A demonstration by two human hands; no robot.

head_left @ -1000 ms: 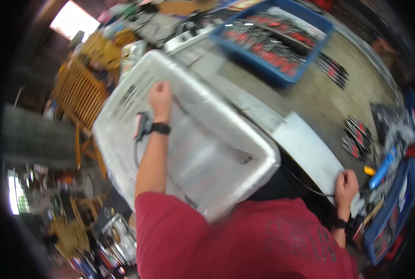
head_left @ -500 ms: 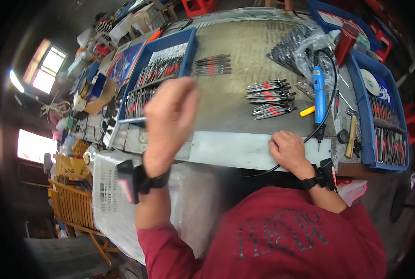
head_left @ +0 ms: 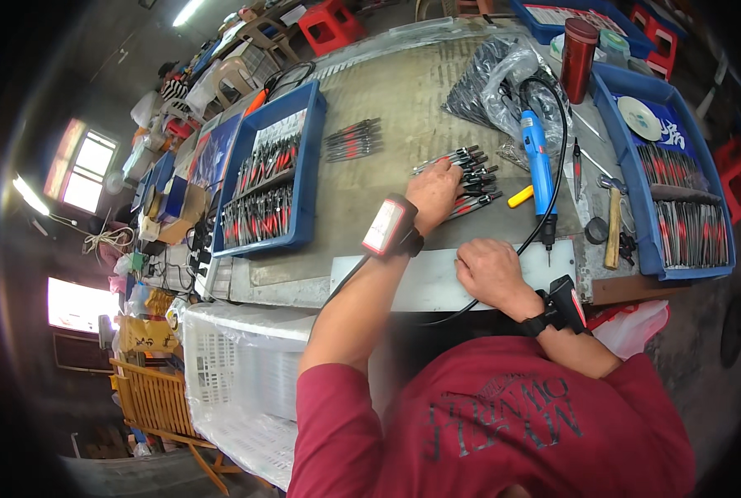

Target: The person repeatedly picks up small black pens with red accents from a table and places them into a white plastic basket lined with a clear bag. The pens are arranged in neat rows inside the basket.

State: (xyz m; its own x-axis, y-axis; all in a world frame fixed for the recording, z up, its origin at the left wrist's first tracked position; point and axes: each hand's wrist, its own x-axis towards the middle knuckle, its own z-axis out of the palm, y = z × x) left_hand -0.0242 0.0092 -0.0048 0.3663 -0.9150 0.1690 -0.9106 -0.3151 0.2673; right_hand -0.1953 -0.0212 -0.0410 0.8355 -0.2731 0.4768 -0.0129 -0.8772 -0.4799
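My left hand (head_left: 434, 195) reaches over a pile of slim pen-like pieces (head_left: 475, 176), black and silver with red parts. Its fingers are bent down onto the pile's left end, and the fingertips are partly hidden. On a white plate (head_left: 370, 278) at the table's near edge rests my right hand (head_left: 493, 274), fingers curled in, with nothing visible in it. A blue electric screwdriver (head_left: 538, 162) with a black cable stands upright to the right, its bit over the plate. Farther left lies a second group of the pen-like pieces (head_left: 353, 141).
Blue trays filled with similar pieces stand left (head_left: 307, 178) and right (head_left: 648, 236). Along the right side are a yellow-handled tool (head_left: 520, 197), a hammer (head_left: 613, 228), a dark red cylinder (head_left: 580, 60) and a plastic bag of black parts (head_left: 488, 83). A white crate (head_left: 246, 353) stands below the table's edge.
My left hand has swung right, from beside the left tray to the pile of pen-like pieces. My right hand stays on the plate. The whole view has shifted slightly.
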